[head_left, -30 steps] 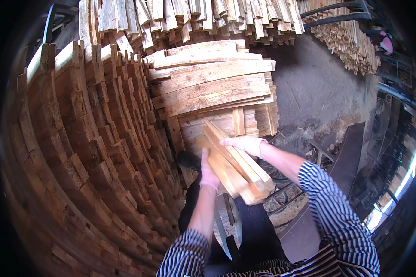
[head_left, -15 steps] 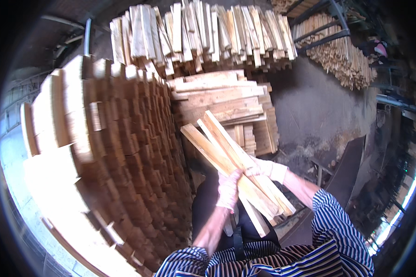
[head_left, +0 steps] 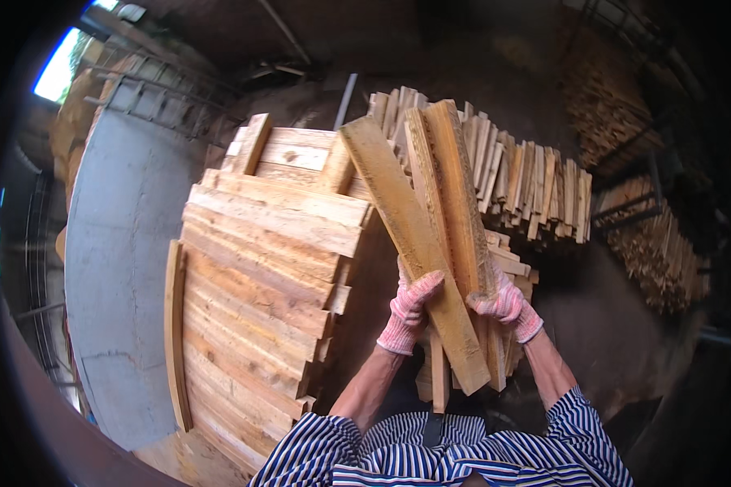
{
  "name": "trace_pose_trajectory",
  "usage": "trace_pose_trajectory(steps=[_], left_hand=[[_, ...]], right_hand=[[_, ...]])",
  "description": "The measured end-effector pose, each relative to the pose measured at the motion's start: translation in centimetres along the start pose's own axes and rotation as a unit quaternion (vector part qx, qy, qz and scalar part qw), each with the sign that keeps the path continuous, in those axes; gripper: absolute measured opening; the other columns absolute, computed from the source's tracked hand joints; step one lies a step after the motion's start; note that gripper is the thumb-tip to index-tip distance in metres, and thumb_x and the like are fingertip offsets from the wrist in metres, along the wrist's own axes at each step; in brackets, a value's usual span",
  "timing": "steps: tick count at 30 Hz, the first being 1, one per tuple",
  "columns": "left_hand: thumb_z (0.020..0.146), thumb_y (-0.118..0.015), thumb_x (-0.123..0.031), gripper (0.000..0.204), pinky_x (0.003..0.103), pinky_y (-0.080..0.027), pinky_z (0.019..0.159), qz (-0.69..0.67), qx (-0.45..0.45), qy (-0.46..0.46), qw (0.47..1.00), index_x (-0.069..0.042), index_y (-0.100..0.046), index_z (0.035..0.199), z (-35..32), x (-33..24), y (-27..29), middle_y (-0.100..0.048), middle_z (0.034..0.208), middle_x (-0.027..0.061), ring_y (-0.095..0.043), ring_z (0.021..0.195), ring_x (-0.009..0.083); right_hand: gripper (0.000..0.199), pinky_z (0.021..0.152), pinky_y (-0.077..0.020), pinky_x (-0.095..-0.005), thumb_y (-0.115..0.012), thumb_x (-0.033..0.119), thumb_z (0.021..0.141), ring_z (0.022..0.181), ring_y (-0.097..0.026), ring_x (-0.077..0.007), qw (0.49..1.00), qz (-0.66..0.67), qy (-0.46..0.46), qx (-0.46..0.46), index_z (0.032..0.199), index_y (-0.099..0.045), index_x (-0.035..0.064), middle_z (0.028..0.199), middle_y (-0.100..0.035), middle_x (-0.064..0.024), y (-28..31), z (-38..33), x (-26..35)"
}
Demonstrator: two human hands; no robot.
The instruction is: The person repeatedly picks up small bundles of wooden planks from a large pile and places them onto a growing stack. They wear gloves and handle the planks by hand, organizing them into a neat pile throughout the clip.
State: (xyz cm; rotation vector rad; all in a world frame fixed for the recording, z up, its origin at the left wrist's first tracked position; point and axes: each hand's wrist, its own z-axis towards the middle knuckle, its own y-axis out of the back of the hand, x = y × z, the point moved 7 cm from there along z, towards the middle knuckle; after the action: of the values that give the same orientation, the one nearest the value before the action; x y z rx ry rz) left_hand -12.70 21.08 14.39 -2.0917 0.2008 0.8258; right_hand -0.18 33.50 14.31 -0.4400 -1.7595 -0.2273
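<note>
Three rough wooden boards are up in front of me, fanned apart at their far ends. My left hand [head_left: 413, 304], in a pink and white knit glove, grips the leftmost board [head_left: 414, 252] with the thumb across its face. On the other side, my right hand [head_left: 508, 307], gloved alike, closes round the right board [head_left: 456, 195]. Between them runs the narrower middle board [head_left: 427, 174], its lower part partly hidden. To the left of the boards stands a tall stack of planks [head_left: 256, 268], its top layer laid side by side.
One loose strip [head_left: 175, 333] lies along the stack's left side, and a short upright piece [head_left: 257, 144] sits at its far end. Beyond are a row of stacked boards [head_left: 536, 183] and another pile [head_left: 654, 252]. A lower pile [head_left: 508, 260] is behind my right hand. A grey panel [head_left: 126, 268] borders the left.
My view has turned left toward the tall stack, whose top now shows. Both hands have raised the boards, which stand steeper and reach past the stack's right edge.
</note>
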Motion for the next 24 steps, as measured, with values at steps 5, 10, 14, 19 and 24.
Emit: trace_pose_trajectory(steps=[5, 10, 14, 19, 24], left_hand=[[0.094, -0.067, -0.015, 0.043, 0.039, -0.057, 0.094, -0.061, -0.019, -0.129, 0.99, -0.004, -0.054, 0.134, -3.7, -7.7, 1.5, -0.065, 0.12, 0.0103, -0.066, 0.106, 0.0226], [0.107, -0.043, -0.027, 0.044, 0.037, -0.048, 0.109, 0.101, -0.064, -0.417, 0.901, 0.002, -0.051, 0.139, -8.0, -13.9, 12.4, -0.06, 0.134, 0.0126, -0.06, 0.121, 0.0205], [0.109, -0.034, -0.026, 0.045, 0.035, -0.046, 0.111, 0.272, -0.215, -0.499, 0.794, 0.002, -0.047, 0.142, -9.9, -16.8, 22.0, -0.057, 0.138, 0.0131, -0.058, 0.125, 0.0194], [0.11, -0.033, -0.027, 0.045, 0.034, -0.049, 0.108, 0.266, -0.291, -0.47, 0.789, 0.002, -0.046, 0.142, -10.4, -19.0, 25.8, -0.058, 0.138, 0.0133, -0.059, 0.122, 0.0188], [0.11, -0.033, -0.028, 0.046, 0.033, -0.049, 0.108, 0.253, -0.302, -0.468, 0.791, 0.003, -0.046, 0.141, -9.0, -21.3, 27.1, -0.059, 0.137, 0.0132, -0.06, 0.121, 0.018]], right_hand=[[0.106, 0.112, -0.0421, -0.035, -0.077, 0.022, 0.079, 0.137, -0.05, -0.0287, 0.982, -0.136, 0.115, 0.057, 0.163, -0.012, 0.0135, 0.152, -0.045, -0.0202, -7.3, 5.3, 10.2], [0.102, 0.115, -0.0397, -0.0368, -0.083, 0.035, 0.077, 0.138, -0.048, -0.0306, 0.949, -0.294, 0.024, 0.112, 0.16, -0.027, 0.0169, 0.148, -0.049, -0.0187, -15.5, 7.9, 16.7], [0.096, 0.117, -0.037, -0.0364, -0.085, 0.041, 0.075, 0.137, -0.048, -0.0302, 0.937, -0.307, 0.019, 0.167, 0.156, -0.038, 0.0172, 0.147, -0.052, -0.0164, -18.6, 12.9, 17.5], [0.087, 0.072, -0.0579, -0.0385, -0.07, 0.044, 0.082, 0.107, -0.065, -0.0245, 0.836, -0.522, 0.008, 0.171, 0.158, -0.032, 0.0238, 0.127, -0.061, -0.0153, -21.1, 23.8, 18.8], [0.081, 0.075, -0.0569, -0.0512, -0.069, 0.043, 0.086, 0.103, -0.067, -0.0341, 0.799, -0.569, 0.104, 0.165, 0.157, -0.034, 0.0228, 0.122, -0.06, -0.0185, -26.2, 32.2, 15.2]])
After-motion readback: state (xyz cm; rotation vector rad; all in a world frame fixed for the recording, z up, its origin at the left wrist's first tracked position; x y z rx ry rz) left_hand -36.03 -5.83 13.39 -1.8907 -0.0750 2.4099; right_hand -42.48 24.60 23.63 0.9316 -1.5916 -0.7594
